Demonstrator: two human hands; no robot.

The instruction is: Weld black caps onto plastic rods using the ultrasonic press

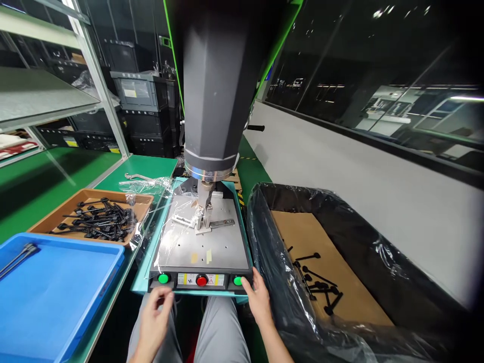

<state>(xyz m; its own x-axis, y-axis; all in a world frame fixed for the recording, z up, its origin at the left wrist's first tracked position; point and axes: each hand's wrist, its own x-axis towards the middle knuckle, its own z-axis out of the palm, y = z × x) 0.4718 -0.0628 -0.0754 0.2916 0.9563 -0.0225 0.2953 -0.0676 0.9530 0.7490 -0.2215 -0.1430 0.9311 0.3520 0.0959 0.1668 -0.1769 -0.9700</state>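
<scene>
Watching from my end, I have the big dark machine [212, 91] ahead of both sets of fingers, with a lined bin [378, 247] just beyond the right fingers on their outer side. A metal plate [215, 254] lies forward of the fingertips and between the hands; on its near side the panel [173, 281] runs its long axis sideways, from one hand to the other. My left hand [154, 320] is loosely curled, thumb and forefinger apart, grasping nothing I can see; my right hand [260, 301] is spread and free. The right green button [237, 281] sits at the right thumb's tip, though I can't tell if they touch. The left green button [163, 278] lies just forward of the left fingertips, so the right hand is nearer its button. Both buttons are round, without a long axis.
</scene>
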